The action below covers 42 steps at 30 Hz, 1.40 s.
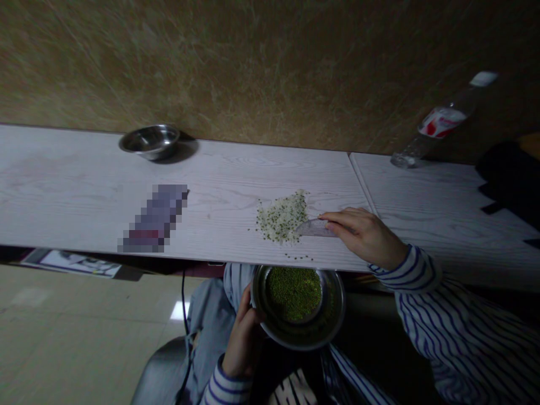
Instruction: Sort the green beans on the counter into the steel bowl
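My left hand (246, 333) grips the left rim of a steel bowl (337, 315), which is held over the lap just below the table's front edge. Small green beans (295, 293), like mung beans, cover its bottom. Between its fingers my right hand (365, 233) pinches a thin, flat, see-through piece with a curved edge (314, 227). That piece lies low at the right side of a pile of white rice grains mixed with green beans (282, 216). A few loose beans lie in front of the pile, near the table edge.
Another steel bowl (151, 142) stands at the back left of the white table (223, 180). A pixelated flat object (154, 219) lies in front of it. A clear plastic bottle (441, 122) stands at the back right, near a dark item (510, 174). A wall runs behind.
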Each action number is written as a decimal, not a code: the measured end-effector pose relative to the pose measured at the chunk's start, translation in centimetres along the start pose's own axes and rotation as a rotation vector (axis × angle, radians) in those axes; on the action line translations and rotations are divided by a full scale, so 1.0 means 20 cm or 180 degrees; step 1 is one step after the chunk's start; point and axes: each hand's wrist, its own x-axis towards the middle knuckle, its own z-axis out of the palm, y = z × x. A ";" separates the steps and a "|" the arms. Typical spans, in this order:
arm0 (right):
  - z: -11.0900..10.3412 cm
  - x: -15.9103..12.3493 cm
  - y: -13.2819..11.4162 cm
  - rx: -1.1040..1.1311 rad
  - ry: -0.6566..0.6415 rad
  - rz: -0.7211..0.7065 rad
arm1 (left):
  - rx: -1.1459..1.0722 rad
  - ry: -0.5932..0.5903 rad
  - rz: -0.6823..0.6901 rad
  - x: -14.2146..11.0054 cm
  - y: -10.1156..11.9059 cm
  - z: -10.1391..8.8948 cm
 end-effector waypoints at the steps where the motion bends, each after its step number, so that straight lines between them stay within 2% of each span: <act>1: 0.00 0.00 0.01 -0.0008 -0.0002 0.0030 | 0.0010 0.0022 -0.0012 0.00 0.00 0.00; 8: -0.01 -0.04 -0.01 0.0141 -0.0176 0.0143 | -0.0058 -0.0049 -0.0007 0.00 0.00 0.00; 17: -0.03 -0.08 0.01 0.0101 -0.0052 0.0291 | -0.0018 -0.0133 -0.0025 0.00 0.00 0.00; 27: -0.03 -0.11 -0.02 0.0272 -0.0146 0.0124 | -0.0059 -0.0037 0.0031 -0.01 0.00 0.04; 42: -0.01 -0.06 -0.01 0.0170 -0.0128 0.0214 | -0.0006 -0.0081 0.0037 -0.01 0.00 0.02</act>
